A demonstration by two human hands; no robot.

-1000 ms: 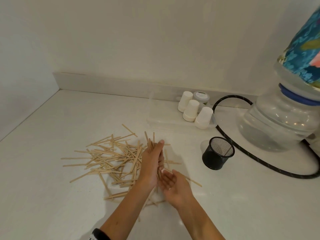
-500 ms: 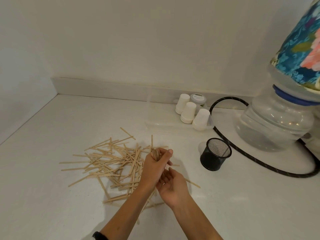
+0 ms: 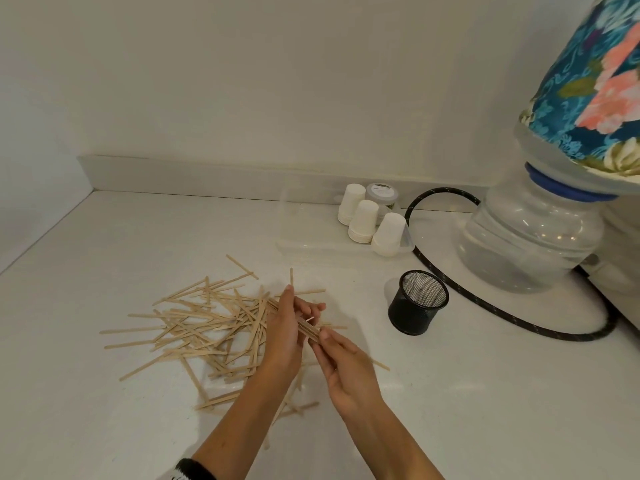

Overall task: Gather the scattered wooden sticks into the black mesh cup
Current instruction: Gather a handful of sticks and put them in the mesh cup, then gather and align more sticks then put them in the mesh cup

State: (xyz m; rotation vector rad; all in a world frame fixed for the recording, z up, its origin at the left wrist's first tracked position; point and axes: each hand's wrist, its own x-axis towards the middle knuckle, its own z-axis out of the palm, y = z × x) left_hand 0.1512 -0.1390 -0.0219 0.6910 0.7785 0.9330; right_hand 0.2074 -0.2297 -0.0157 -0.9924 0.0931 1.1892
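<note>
White countertop against a pale wall, both hands holding a small bundle of sticks beside a loose pile.

Scattered wooden sticks (image 3: 194,327) lie criss-crossed on the left part of the counter (image 3: 104,427), some reaching under the forearms. Just right of the pile, the left hand (image 3: 282,332) has its fingers curled round a bundle of sticks (image 3: 306,329), which slants down toward the right hand (image 3: 346,372); that hand pinches the bundle's lower end between thumb and fingers. Farther right, well apart from the hands, the black mesh cup (image 3: 417,303) stands upright. Behind it sit white paper cups (image 3: 365,221) in a clear tray (image 3: 294,237), a black hose (image 3: 485,306), and a clear water jug (image 3: 530,237).
</note>
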